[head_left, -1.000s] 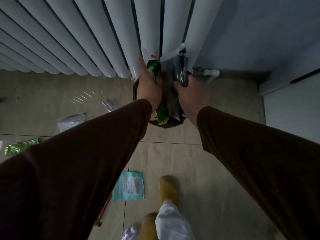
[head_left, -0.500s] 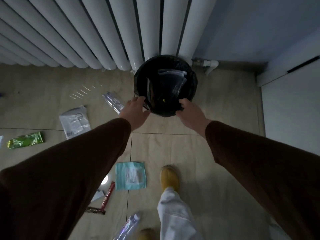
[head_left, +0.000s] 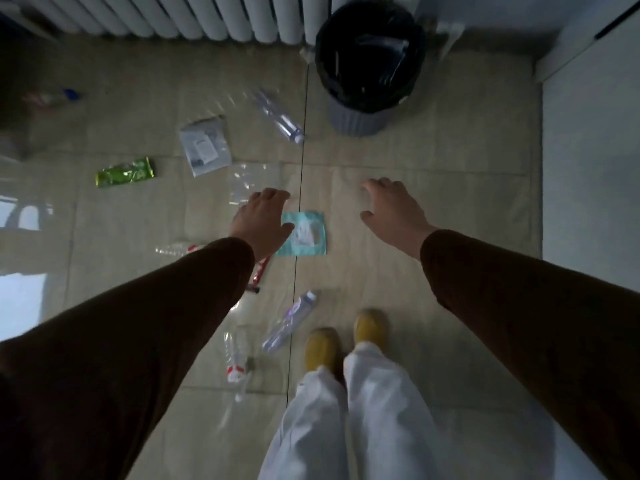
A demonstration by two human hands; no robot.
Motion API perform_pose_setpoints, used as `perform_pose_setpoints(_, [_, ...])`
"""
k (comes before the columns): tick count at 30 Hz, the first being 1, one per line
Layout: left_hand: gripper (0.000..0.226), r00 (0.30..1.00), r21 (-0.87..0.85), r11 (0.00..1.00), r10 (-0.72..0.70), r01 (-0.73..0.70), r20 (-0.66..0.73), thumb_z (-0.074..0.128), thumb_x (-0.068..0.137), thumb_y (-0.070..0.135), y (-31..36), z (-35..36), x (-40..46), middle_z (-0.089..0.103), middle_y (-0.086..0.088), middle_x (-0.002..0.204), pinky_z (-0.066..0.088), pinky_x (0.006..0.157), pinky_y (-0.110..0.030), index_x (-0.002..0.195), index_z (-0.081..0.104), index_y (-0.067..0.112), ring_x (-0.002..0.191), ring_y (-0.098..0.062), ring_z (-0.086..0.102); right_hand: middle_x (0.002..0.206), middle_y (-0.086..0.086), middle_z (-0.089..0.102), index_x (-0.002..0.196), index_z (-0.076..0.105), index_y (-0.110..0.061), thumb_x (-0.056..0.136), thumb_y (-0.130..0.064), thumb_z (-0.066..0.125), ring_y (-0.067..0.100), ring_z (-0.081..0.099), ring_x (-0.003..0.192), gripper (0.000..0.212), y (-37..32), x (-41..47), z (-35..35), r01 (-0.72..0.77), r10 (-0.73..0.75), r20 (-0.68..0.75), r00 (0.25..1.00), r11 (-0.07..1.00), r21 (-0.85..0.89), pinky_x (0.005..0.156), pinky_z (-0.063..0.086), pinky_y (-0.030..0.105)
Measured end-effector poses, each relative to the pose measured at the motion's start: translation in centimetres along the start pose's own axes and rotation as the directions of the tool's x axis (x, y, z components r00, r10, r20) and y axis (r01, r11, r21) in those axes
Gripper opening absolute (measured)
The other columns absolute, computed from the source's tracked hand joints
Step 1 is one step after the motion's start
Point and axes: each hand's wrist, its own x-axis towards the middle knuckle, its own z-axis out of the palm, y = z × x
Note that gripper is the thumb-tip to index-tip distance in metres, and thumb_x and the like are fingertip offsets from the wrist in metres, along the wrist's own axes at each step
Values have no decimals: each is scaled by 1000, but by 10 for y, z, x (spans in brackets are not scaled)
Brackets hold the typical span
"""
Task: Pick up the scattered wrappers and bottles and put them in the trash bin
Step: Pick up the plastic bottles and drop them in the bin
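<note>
The grey trash bin (head_left: 356, 117) with a black liner stands at the top, clear wrappers inside it. My left hand (head_left: 261, 221) hovers open over the left edge of a teal wrapper (head_left: 310, 233). My right hand (head_left: 393, 211) is open and empty, to the right of that wrapper. On the floor lie a grey-white packet (head_left: 206, 145), a green wrapper (head_left: 124, 172), a clear bag (head_left: 249, 181), a red wrapper (head_left: 259, 271) partly under my left sleeve, and clear bottles (head_left: 280, 117), (head_left: 289, 320), (head_left: 237, 358).
A white radiator (head_left: 194, 15) runs along the top wall beside the bin. A white cabinet (head_left: 592, 168) fills the right side. My yellow shoes (head_left: 346, 336) stand on the tiled floor below the hands. A blurred bottle with a blue cap (head_left: 52, 97) lies far left.
Both hands let go of the wrappers into the bin and drew back from it. They now hang open lower over the floor, and the view has tilted down and back.
</note>
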Motion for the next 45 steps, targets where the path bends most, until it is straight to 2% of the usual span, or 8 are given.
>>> perform_pose_setpoints(6, [54, 997, -39, 997, -70, 71, 24, 67, 88, 24, -26, 48, -103, 54, -11, 140, 46, 102, -46, 139, 53, 11, 127, -32, 50, 137, 9, 52, 142, 46, -15, 93, -22, 59, 28, 47, 124, 51, -13, -88, 62, 55, -53, 105, 993, 998, -17, 95, 47, 41])
perform_pose_setpoints(13, [54, 988, -40, 989, -140, 142, 58, 70, 87, 28, -76, 80, -189, 54, -9, 140, 44, 104, -44, 137, 56, 13, 131, -30, 47, 140, 10, 50, 141, 48, -15, 95, -23, 56, 29, 45, 127, 48, -35, -154, 118, -6, 8, 159, 987, 1000, -10, 99, 45, 42])
perform_pose_setpoints(21, [58, 995, -88, 991, -99, 101, 26, 70, 87, 27, -177, 90, -246, 52, -8, 143, 45, 102, -45, 141, 51, 16, 128, -30, 49, 131, 13, 56, 130, 57, -10, 94, -20, 56, 33, 50, 119, 37, -135, -194, 189, -56, 53, 66, 996, 998, 38, 94, 43, 39])
perform_pose_setpoints(27, [57, 996, -37, 999, -14, 18, 91, 71, 86, 26, -255, 102, -294, 53, -3, 142, 45, 99, -39, 139, 52, 17, 128, -25, 50, 132, 14, 56, 133, 55, -11, 93, -17, 57, 32, 51, 118, 40, -212, -228, 249, -171, 164, 64, 984, 977, 128, 97, 45, 40])
perform_pose_setpoints(32, [60, 986, 34, 999, 9, -15, 164, 72, 84, 24, -292, 127, -300, 53, 1, 142, 46, 97, -38, 140, 51, 20, 128, -22, 49, 125, 15, 60, 130, 57, -9, 92, -20, 60, 32, 56, 113, 39, -235, -239, 302, -263, 248, 96, 964, 941, 213, 94, 47, 39])
perform_pose_setpoints(36, [62, 976, 64, 996, 47, -62, 213, 72, 84, 24, -303, 154, -280, 51, 0, 142, 48, 98, -40, 142, 49, 21, 126, -23, 50, 130, 13, 57, 136, 50, -11, 91, -21, 61, 31, 53, 118, 47, -233, -234, 346, -383, 343, 177, 922, 871, 309, 97, 43, 37])
perform_pose_setpoints(40, [67, 978, 86, 995, 32, -51, 205, 73, 83, 24, -328, 180, -246, 50, -1, 143, 48, 97, -40, 144, 46, 20, 125, -23, 51, 128, 9, 58, 133, 48, -13, 91, -27, 66, 25, 55, 115, 48, -234, -215, 397, -416, 363, 210, 908, 838, 352, 88, 42, 28])
perform_pose_setpoints(45, [76, 979, 137, 990, 14, -42, 202, 75, 83, 23, -376, 208, -189, 45, -5, 150, 45, 103, -43, 149, 39, 19, 132, -27, 47, 129, 12, 57, 139, 43, -10, 93, -30, 65, 27, 58, 114, 55, -249, -185, 457, -440, 372, 245, 895, 827, 350, 94, 52, 43])
